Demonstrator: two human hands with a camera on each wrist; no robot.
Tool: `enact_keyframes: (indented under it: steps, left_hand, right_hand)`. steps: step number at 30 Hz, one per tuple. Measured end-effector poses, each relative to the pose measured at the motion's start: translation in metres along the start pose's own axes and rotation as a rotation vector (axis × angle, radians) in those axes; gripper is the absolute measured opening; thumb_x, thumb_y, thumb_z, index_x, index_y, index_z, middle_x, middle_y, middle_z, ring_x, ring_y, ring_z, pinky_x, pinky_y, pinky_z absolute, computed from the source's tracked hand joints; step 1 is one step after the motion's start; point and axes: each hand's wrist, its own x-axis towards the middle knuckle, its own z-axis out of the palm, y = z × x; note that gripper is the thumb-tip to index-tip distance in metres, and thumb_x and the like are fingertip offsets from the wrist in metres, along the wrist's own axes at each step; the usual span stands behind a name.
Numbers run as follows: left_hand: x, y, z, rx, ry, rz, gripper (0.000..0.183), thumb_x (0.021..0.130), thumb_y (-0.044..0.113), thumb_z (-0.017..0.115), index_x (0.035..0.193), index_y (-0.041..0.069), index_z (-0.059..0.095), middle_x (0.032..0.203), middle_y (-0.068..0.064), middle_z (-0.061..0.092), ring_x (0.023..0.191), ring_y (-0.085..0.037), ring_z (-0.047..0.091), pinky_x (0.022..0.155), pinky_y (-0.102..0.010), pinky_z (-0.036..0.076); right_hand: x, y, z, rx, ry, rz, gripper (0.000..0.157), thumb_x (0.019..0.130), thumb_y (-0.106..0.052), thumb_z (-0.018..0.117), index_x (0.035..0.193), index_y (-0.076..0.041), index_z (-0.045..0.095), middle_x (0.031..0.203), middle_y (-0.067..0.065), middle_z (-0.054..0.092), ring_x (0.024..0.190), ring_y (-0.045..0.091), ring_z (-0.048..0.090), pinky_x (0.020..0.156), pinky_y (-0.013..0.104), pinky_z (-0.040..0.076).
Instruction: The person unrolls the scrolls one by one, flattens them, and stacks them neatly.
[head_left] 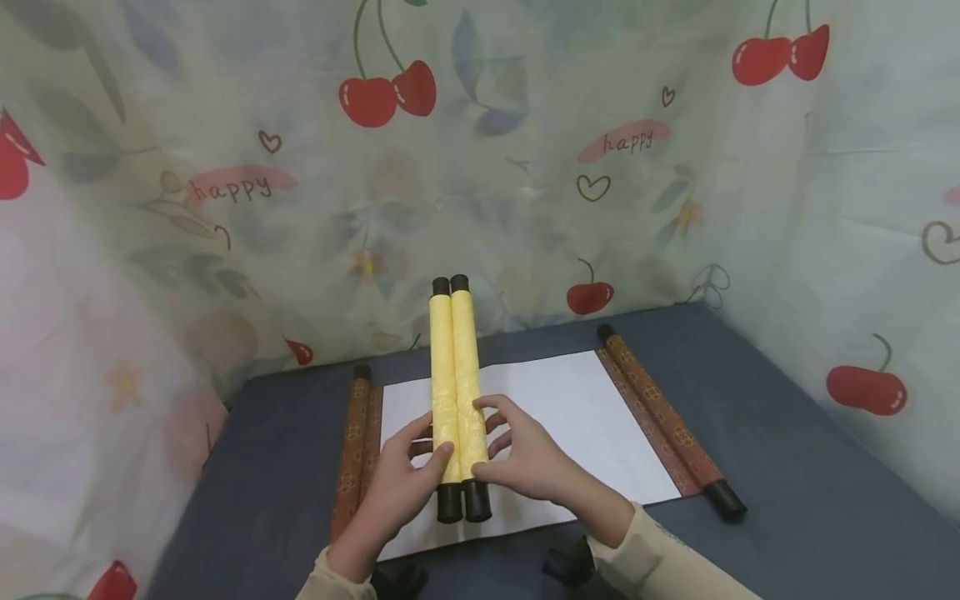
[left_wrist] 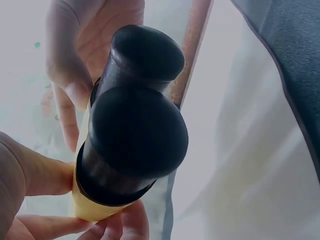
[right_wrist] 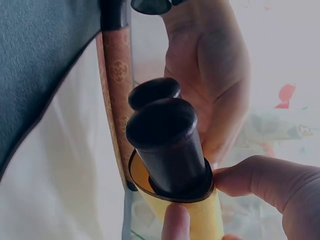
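Observation:
A yellow hanging scroll [head_left: 442,358], wound into two side-by-side rolls with black end knobs [head_left: 450,504], is held up over a second, unrolled scroll. My left hand [head_left: 401,483] grips the left roll low down, with its thumb across the front. On the right roll, my right hand [head_left: 532,454] pinches the side between thumb and fingers. Both knobs loom large in the left wrist view, one overlapping the other. From the right wrist, a black knob [right_wrist: 167,145] pokes out of the roll's dark-edged yellow end.
Beneath lies the unrolled scroll's white sheet [head_left: 585,417], between a brown patterned roller [head_left: 352,442] at left and another brown roller [head_left: 667,417] at right. A dark cloth [head_left: 795,492] covers the table. Cherry-print curtains [head_left: 480,208] enclose its back and sides.

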Motion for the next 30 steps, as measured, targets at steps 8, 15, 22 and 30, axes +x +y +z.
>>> enact_keyframes:
  steps: [8,15,22,30]
  left_hand:
    - [0.005,0.001,0.001,-0.006,-0.014,0.027,0.055,0.101,0.013,0.073,0.153,0.008,0.056,0.128,-0.018,0.068,0.112,-0.033,0.07,0.076,-0.035,0.065]
    - [0.005,0.004,0.0,0.016,-0.012,0.033,0.055,0.099,0.013,0.075,0.152,0.009,0.058,0.129,-0.015,0.069,0.113,-0.032,0.07,0.079,-0.037,0.065]
    - [0.006,0.004,0.0,-0.008,-0.014,0.015,0.055,0.099,0.014,0.077,0.15,0.008,0.059,0.131,-0.016,0.067,0.116,-0.034,0.07,0.077,-0.037,0.066]
    - [0.004,-0.001,0.001,-0.045,-0.01,0.008,0.058,0.096,0.016,0.081,0.149,0.008,0.059,0.137,-0.017,0.065,0.119,-0.036,0.07,0.077,-0.036,0.066]
  right_hand:
    - [0.003,0.0,-0.007,0.055,-0.001,0.04,0.104,0.076,-0.009,0.087,0.165,-0.012,0.032,0.121,0.017,0.06,0.092,0.023,0.067,0.067,0.036,0.059]
    - [0.005,0.006,-0.006,0.085,-0.008,0.058,0.11,0.075,-0.009,0.085,0.168,-0.014,0.026,0.12,0.017,0.058,0.092,0.024,0.067,0.068,0.037,0.061]
    - [0.005,0.006,-0.001,0.036,0.047,0.04,0.101,0.083,-0.021,0.088,0.166,-0.019,0.031,0.123,0.015,0.06,0.089,0.022,0.068,0.068,0.037,0.06]
    - [0.006,0.009,0.006,0.06,0.115,0.096,0.107,0.081,-0.039,0.093,0.166,-0.026,0.028,0.122,0.016,0.058,0.085,0.022,0.068,0.063,0.035,0.061]
